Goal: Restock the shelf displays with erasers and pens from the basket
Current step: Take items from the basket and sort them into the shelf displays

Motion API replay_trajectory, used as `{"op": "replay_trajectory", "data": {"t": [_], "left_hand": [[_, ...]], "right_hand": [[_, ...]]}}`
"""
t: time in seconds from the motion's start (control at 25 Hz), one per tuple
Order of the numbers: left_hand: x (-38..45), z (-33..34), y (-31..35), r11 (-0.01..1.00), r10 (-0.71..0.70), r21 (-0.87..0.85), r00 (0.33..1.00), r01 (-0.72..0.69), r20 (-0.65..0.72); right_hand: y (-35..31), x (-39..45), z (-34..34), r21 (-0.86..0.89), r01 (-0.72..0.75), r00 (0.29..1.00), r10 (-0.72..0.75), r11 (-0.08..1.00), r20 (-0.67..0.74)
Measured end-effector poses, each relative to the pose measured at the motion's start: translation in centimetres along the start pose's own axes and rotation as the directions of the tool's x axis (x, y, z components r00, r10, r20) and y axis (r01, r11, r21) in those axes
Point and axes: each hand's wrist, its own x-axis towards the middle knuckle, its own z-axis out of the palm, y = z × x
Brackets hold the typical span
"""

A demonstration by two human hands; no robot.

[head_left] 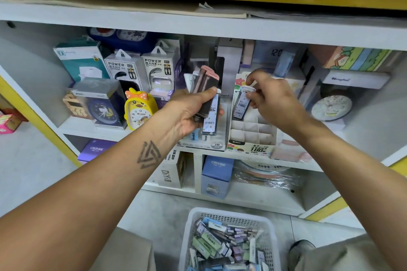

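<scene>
- Right hand [272, 100] pinches the top of a slim clear refill case with a pale printed label [242, 103], fingers curled round its cap.
- Its long axis runs near upright, top tilted right, lower end already in the back-left cell of the white cardboard display box with divided cells [253, 132]; the move is straight down.
- Left hand [191, 112] grips a bundle of dark and pink slim packs [204, 86], just left of the box.
- White plastic mesh basket [272, 226] of stock sits on the floor below.
</scene>
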Motion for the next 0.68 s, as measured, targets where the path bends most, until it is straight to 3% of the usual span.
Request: {"op": "replay_trajectory", "data": {"t": [0.2,0.28,0.36,0.44,0.56,0.68], "left_hand": [[0.0,0.4,-0.3,1.000,0.016,0.019,1.000,-0.016,0.025],[0.0,0.4,-0.2,1.000,0.025,0.017,0.999,-0.026,0.038],[0.0,0.6,-0.2,0.999,0.035,0.016,0.998,-0.035,0.056],[-0.2,0.9,-0.2,0.999,0.041,0.018,0.997,-0.043,0.071],[-0.4,1.5,-0.5,0.999,0.046,0.005,0.994,-0.047,0.098],[-0.6,1.9,-0.7,0.999,0.024,0.033,0.992,-0.028,0.126]], "right_hand": [[0.1,-0.2,1.1,0.049,-0.064,0.996,0.060,0.997,0.072],[0.2,-0.4,1.4,-0.033,-0.026,0.995,0.029,0.999,0.091],[-0.2,-0.3,1.2,-0.109,0.032,0.999,-0.031,0.994,0.014],[-1.3,-0.4,0.9,0.083,-0.050,0.998,0.053,0.995,-0.034],[-3.1,-0.7,0.5,0.568,-0.270,0.963,0.208,0.777,0.173],[-3.8,-1.0,0.0,0.654,-0.312,0.950,0.223,0.689,0.219]]}}
